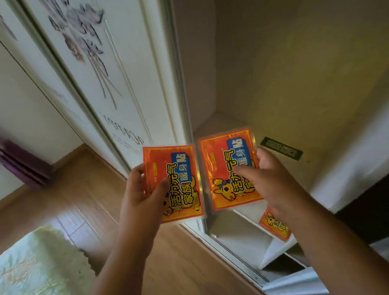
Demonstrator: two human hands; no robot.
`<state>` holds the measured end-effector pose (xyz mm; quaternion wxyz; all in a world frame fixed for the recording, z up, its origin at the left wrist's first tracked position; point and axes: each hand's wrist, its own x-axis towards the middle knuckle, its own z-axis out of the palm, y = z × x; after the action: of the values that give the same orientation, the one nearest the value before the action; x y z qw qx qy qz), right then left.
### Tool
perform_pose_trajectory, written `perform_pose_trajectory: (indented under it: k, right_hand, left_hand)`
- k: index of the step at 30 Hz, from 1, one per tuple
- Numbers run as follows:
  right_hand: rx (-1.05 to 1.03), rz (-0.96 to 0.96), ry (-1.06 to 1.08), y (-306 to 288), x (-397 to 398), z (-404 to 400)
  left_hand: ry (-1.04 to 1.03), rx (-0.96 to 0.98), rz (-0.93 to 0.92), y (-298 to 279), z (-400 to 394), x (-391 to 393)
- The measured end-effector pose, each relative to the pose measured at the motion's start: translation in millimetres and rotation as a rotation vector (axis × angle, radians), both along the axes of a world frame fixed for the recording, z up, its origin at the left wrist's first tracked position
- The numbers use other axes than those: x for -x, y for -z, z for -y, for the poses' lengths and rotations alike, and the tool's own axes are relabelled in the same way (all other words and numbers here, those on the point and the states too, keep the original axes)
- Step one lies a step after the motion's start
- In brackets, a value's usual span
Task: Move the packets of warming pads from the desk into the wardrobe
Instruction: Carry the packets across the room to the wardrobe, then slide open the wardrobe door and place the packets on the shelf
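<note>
Head view: my left hand [143,189] pinches left packet [175,184], right hand [269,178] pinches right packet [228,168]; feel light, floppy, slick foil — edge grip best.

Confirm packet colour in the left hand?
Orange-red packet with yellow border and blue label; head view.

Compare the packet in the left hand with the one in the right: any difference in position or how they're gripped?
The left-hand packet hangs in front of the wardrobe door frame, while the right-hand packet is already inside the wardrobe opening. The left hand pinches the left-hand packet at its left edge; the right hand holds the right-hand packet at its right edge, covering more print. Both are orange-red with yellow text, a blue label and a cartoon animal, face up, similarly tilted.
</note>
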<state>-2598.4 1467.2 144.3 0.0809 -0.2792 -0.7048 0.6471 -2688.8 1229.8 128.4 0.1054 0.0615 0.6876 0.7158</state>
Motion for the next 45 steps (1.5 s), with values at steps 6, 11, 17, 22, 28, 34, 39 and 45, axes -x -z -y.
perform_pose_trajectory:
  k: [6,11,17,22,28,34,39,45]
  right_hand:
    - [-0.004,0.03,0.204,-0.7,-9.1,-29.7]
    - [0.009,0.031,0.447,2.6,-9.1,-31.1]
    - [-0.013,0.04,0.69,8.8,-6.6,-21.2]
    - [0.043,0.035,0.827,22.7,-8.5,-2.0]
    - [0.067,0.063,0.875,33.0,-18.7,13.8]
    - [0.051,0.036,0.872,21.2,-40.6,0.0]
    - [0.053,-0.013,0.85,19.7,-52.7,-2.6]
    - [0.1,-0.007,0.839,20.6,-59.1,-3.8]
  left_hand:
    - [0.254,0.017,0.012,-2.6,-59.9,37.6]
    - [0.471,0.031,0.013,-4.2,-97.0,70.8]
    - [0.614,0.019,0.043,-3.5,-125.5,105.9]
    - [0.747,0.054,0.076,12.5,-140.6,123.5]
    - [0.834,0.061,0.1,25.2,-152.4,119.3]
    - [0.867,0.053,0.124,24.5,-168.3,93.2]
    - [0.914,0.045,0.118,27.1,-178.4,72.7]
    - [0.943,0.019,0.172,25.6,-183.3,46.5]
